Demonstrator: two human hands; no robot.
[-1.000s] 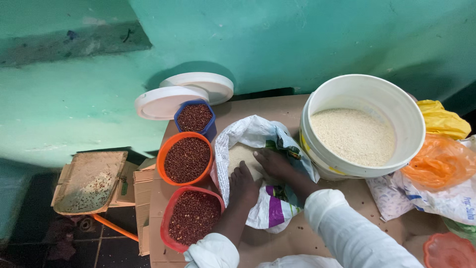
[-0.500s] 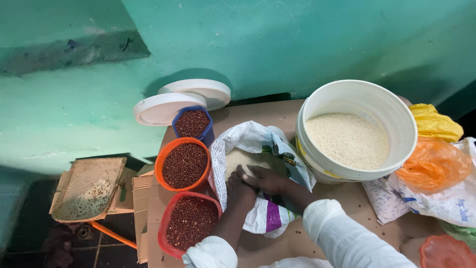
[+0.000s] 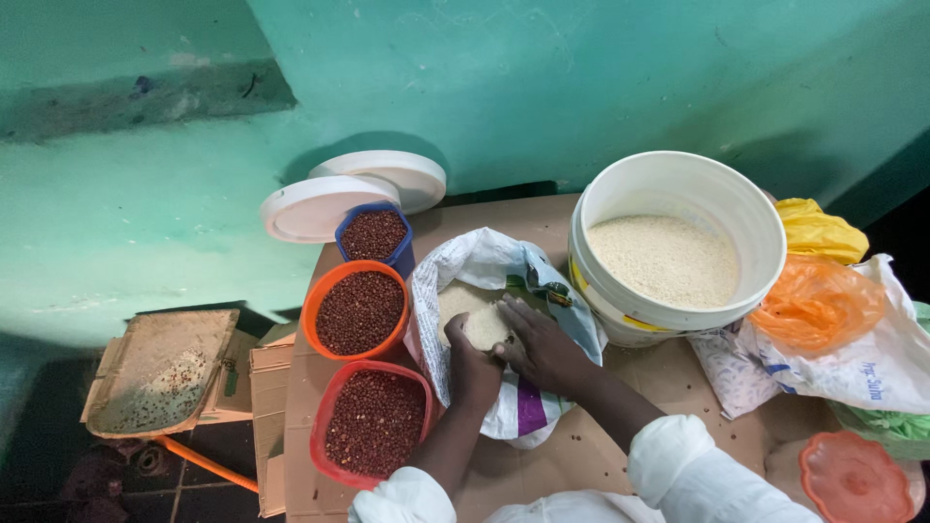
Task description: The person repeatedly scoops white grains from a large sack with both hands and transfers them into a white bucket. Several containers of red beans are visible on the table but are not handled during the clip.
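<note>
A white woven sack lies open on the table with pale grain inside. Both my hands are in its mouth, cupped together around a heap of the grain. My left hand is on the near left side of the heap, my right hand on its right. A large white bucket part-filled with the same pale grain stands just right of the sack.
Three tubs of reddish-brown beans line the sack's left: blue, orange, red. Two white lids lean at the green wall. Orange and yellow bags lie right; an orange lid sits near right. A cardboard tray sits lower left.
My hands have come together and risen a little inside the sack, now cupping a heap of grain between them. The view shifted slightly.
</note>
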